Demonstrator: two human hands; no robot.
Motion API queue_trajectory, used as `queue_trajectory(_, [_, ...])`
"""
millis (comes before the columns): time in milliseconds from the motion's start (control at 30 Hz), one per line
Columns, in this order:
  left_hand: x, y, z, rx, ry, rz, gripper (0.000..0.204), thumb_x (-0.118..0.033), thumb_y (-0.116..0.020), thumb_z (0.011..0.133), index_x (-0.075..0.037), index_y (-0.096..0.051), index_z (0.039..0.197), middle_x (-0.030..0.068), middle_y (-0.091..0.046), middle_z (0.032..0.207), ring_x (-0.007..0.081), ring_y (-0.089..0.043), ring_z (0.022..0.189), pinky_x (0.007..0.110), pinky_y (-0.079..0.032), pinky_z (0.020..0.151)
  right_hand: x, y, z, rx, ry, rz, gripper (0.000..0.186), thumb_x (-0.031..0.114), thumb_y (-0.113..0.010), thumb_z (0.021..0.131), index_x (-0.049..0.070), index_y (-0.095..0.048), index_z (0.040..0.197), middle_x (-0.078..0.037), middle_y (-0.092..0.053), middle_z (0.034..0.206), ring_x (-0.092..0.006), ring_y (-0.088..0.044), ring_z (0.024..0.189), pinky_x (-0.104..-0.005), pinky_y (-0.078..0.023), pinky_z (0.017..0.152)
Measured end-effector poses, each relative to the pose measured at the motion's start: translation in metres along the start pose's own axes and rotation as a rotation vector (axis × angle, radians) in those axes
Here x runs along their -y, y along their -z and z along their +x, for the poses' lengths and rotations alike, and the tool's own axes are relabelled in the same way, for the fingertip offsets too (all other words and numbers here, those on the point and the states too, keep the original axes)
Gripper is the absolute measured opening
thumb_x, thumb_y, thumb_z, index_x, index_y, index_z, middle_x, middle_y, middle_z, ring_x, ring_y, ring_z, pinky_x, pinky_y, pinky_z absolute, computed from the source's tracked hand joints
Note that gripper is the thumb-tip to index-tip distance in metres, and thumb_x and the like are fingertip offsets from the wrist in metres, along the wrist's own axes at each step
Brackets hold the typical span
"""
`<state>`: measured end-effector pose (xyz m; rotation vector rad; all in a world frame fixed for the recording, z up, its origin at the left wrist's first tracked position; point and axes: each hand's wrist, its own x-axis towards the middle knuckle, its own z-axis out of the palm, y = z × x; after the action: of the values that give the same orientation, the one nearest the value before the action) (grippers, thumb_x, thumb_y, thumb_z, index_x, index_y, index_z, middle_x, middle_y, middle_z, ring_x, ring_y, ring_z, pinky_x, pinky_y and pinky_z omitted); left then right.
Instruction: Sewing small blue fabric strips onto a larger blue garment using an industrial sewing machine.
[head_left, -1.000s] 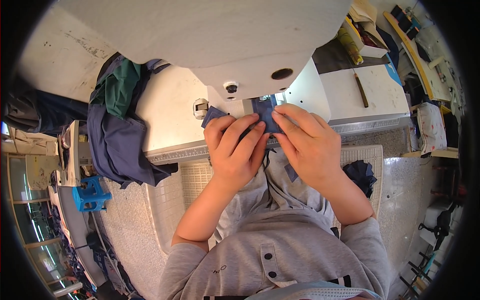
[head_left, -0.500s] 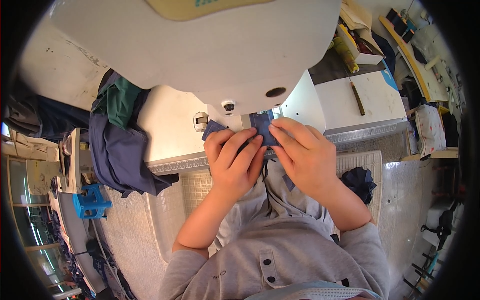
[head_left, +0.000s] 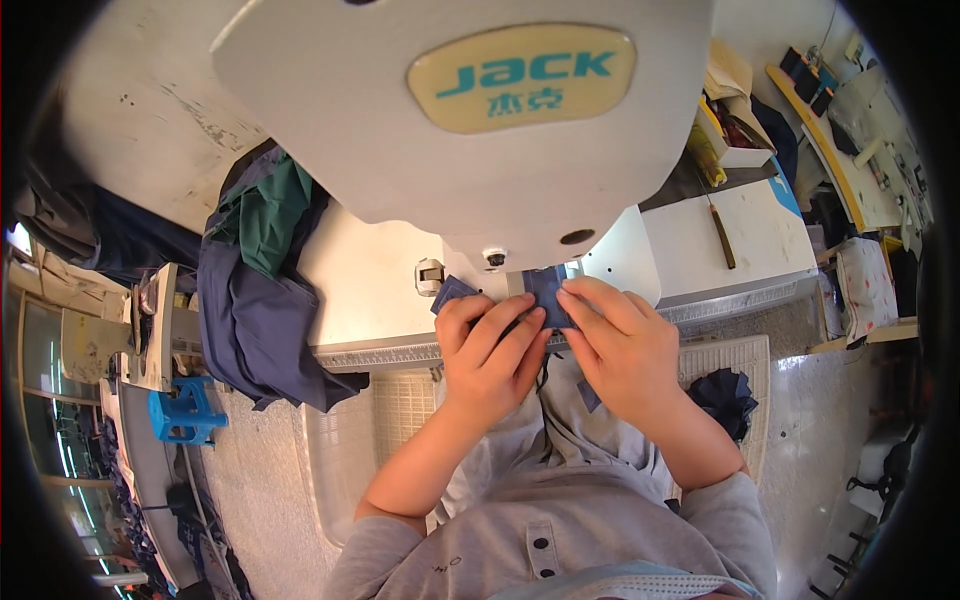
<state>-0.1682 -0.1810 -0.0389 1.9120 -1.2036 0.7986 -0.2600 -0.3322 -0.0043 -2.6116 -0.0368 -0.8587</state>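
Navy cloth (head_left: 547, 289), visible length toward machine (head_left: 450, 185)

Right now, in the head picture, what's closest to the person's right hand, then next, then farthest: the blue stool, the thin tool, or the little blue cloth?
1. Little blue cloth: at the fingertips of the right hand.
2. Thin tool: to the hand's right, on the white table.
3. Blue stool: far off to the left.

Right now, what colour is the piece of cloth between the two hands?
The cloth is dark blue. It shows best in the head view.
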Motion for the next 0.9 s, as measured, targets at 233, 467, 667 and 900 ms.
queue_trajectory(233, [-0.002,0.001,0.000,0.022,0.012,-0.014,0.028,-0.011,-0.080,0.069,-0.008,-0.071,0.096,0.0032,-0.067,0.108,0.0244,-0.053,0.092,0.038,-0.040,0.081,0.000,0.002,-0.001,0.012,0.000,0.002,0.039,0.013,-0.074,0.073,0.005,-0.067,0.110,0.002,-0.061,0.114,-0.0161,-0.061,0.075,-0.0286,-0.052,0.063])
queue_trajectory(467, [-0.002,0.004,0.000,0.031,0.016,-0.019,0.031,-0.010,-0.080,0.067,-0.008,-0.071,0.096,0.0035,-0.067,0.109,0.0252,-0.052,0.092,0.039,-0.041,0.082,0.003,0.005,-0.004,0.010,0.004,0.014,0.037,0.015,-0.075,0.074,0.004,-0.068,0.109,0.000,-0.062,0.111,-0.0169,-0.061,0.075,-0.0289,-0.052,0.064])
queue_trajectory(667, [-0.002,0.008,-0.001,0.061,0.005,-0.033,0.035,-0.009,-0.080,0.063,-0.008,-0.070,0.097,0.0037,-0.066,0.109,0.0259,-0.053,0.093,0.041,-0.041,0.083,0.014,0.004,-0.030,-0.039,-0.152,0.188,0.029,0.019,-0.080,0.077,0.005,-0.067,0.098,-0.006,-0.061,0.097,-0.0196,-0.064,0.073,-0.0307,-0.053,0.061])
queue_trajectory(900, [-0.004,0.010,-0.001,0.081,0.007,-0.035,0.036,-0.008,-0.078,0.061,-0.008,-0.070,0.096,0.0035,-0.065,0.109,0.0268,-0.054,0.094,0.043,-0.040,0.085,0.006,-0.022,-0.048,0.076,-0.483,0.547,0.028,0.020,-0.083,0.072,0.003,-0.066,0.084,-0.008,-0.064,0.070,-0.0230,-0.063,0.059,-0.0324,-0.050,0.056])
